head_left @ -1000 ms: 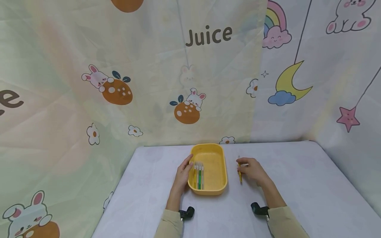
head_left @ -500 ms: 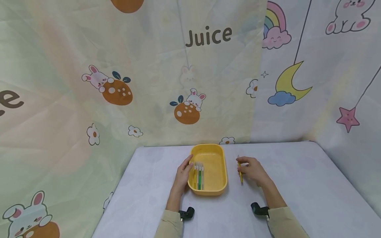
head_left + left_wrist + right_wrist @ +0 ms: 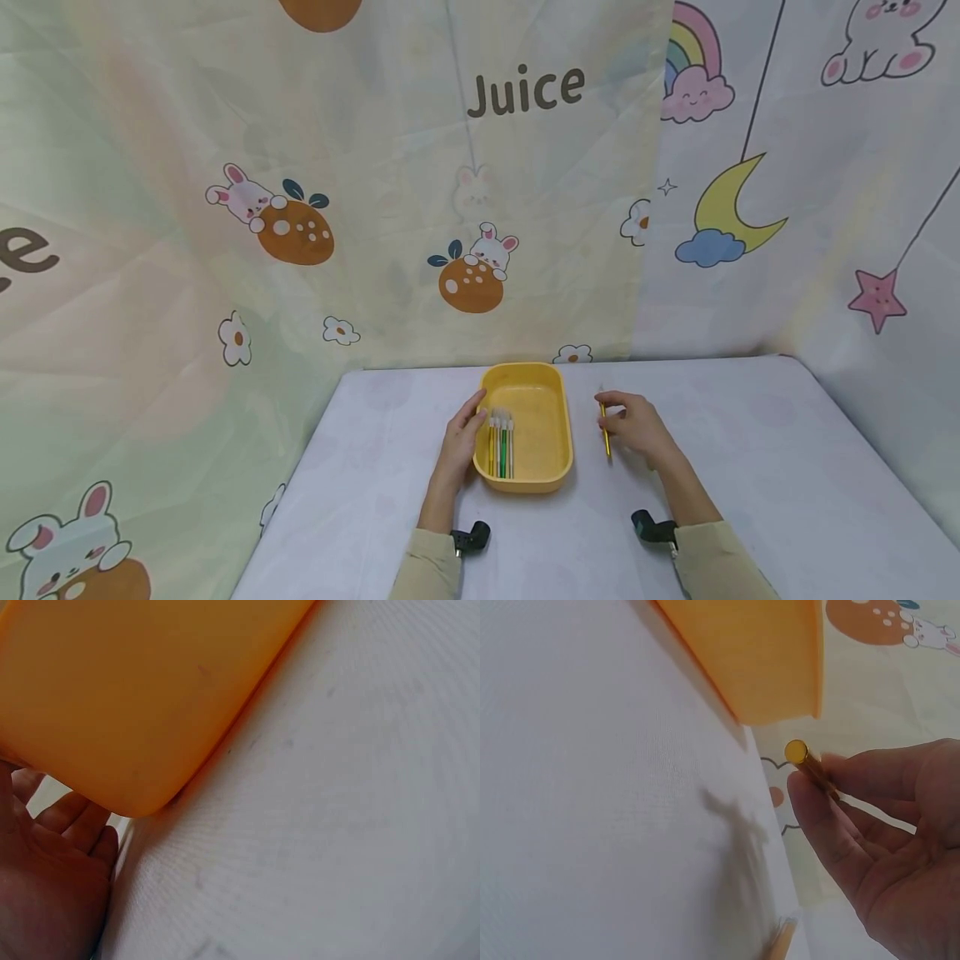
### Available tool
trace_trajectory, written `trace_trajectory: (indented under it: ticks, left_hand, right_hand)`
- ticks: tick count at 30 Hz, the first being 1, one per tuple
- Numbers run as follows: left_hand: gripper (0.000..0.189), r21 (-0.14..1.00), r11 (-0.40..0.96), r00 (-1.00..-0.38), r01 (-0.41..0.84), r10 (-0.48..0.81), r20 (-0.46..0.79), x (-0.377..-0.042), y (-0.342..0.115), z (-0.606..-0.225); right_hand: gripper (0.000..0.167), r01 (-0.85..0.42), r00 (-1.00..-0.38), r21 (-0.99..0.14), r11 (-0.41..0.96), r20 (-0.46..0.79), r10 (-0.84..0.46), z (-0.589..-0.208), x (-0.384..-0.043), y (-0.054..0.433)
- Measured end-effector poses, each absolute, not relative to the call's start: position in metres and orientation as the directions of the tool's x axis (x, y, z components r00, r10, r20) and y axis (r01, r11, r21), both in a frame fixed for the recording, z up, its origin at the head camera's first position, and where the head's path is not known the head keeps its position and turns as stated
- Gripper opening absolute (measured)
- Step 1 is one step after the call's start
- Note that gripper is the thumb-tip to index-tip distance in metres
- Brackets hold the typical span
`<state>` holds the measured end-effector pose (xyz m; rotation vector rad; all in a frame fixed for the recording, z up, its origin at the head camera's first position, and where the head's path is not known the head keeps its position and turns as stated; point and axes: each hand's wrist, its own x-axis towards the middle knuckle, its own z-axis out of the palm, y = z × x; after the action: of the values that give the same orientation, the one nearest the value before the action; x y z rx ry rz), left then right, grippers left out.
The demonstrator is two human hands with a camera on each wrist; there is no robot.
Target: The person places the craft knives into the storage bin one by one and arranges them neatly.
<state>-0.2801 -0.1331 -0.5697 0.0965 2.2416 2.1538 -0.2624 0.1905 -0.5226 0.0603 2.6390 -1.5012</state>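
In the head view, a yellow tray (image 3: 542, 437) stands on the white table, with several slim pens (image 3: 501, 450) side by side along its left part. My left hand (image 3: 455, 446) holds the tray's left rim; in the left wrist view, several of its fingers (image 3: 79, 817) lie outside the tray wall. To the right of the tray, my right hand (image 3: 633, 427) pinches a thin yellow pen (image 3: 606, 437) between thumb and fingers. Its shiny gold end (image 3: 796, 752) faces the right wrist camera, raised above the table. The fingers partly cover the pen's far part.
Another yellow stick with a clear tip (image 3: 782, 939) shows at the bottom of the right wrist view; its kind is unclear. A printed cloth wall (image 3: 405, 208) rises behind the table's back edge. Black wrist cameras (image 3: 471, 537) sit at both cuffs.
My right hand's fingers have lifted very slightly on the yellow pen, which stands a little more upright. My left hand and the tray stay in place.
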Motion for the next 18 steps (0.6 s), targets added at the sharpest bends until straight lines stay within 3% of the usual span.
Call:
trace_trajectory:
  ticks: [9, 18]
  left_hand:
    - [0.046, 0.999, 0.027, -0.997, 0.033, 0.073, 0.031, -0.281, -0.133, -0.571]
    - [0.043, 0.999, 0.032, -0.997, 0.028, 0.067, 0.026, -0.281, -0.133, -0.570]
  right_hand:
    - [0.051, 0.065, -0.997, -0.870, 0.488, -0.078, -0.005, -0.518, -0.262, 0.186]
    - [0.050, -0.045, -0.999, -0.880, 0.474, 0.048, -0.007, -0.512, -0.259, 0.179]
